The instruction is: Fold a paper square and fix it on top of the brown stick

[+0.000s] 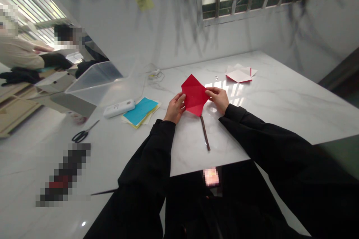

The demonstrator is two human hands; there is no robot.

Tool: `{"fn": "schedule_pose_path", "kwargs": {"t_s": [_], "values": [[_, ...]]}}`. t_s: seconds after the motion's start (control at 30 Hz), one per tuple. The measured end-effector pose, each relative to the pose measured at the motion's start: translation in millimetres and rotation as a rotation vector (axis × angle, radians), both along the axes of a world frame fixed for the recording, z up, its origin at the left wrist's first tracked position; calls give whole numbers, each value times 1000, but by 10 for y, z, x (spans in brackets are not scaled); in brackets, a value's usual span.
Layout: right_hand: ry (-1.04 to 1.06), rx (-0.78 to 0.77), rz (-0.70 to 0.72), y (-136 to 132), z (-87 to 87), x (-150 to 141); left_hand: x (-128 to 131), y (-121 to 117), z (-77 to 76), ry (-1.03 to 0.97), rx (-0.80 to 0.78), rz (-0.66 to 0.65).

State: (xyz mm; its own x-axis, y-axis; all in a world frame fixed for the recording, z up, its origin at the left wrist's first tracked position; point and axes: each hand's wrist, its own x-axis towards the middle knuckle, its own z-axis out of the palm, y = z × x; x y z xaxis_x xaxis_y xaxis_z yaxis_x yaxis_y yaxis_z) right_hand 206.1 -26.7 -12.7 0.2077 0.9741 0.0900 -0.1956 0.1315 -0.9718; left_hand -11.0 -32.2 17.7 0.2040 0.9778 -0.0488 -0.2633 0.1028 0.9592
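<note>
A sheet of red paper (pixel 195 95) is held up between my two hands over the white marbled table (pixel 187 149). My left hand (pixel 176 108) pinches its left edge, thumb in front. On the opposite side, my right hand (pixel 218 98) grips the right corner between thumb and fingers. Below the paper, a thin dark brown stick (pixel 205 132) lies on the table, its upper end close to the paper's bottom corner; whether they touch I cannot tell.
To the left lie blue and yellow paper sheets (pixel 141 111), a white elongated device (pixel 119 108), black scissors (pixel 84 132) and a clear plastic bin (pixel 95 82). Folded white-and-red papers (pixel 239 74) rest at the back right. Two people sit at the far left.
</note>
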Motion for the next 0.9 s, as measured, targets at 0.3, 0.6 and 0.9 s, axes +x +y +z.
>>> {"fn": "schedule_pose_path", "kwargs": {"t_s": [0.3,0.6,0.9], "values": [[21,-7,30,-35,26,-15,6,-12,-44,0,58,-26],[-107,64,118,-10,-16,-26,10,20,-87,-44,75,21],[-109,27,135,-63,48,-29,4,23,-115,-34,58,29]]}}
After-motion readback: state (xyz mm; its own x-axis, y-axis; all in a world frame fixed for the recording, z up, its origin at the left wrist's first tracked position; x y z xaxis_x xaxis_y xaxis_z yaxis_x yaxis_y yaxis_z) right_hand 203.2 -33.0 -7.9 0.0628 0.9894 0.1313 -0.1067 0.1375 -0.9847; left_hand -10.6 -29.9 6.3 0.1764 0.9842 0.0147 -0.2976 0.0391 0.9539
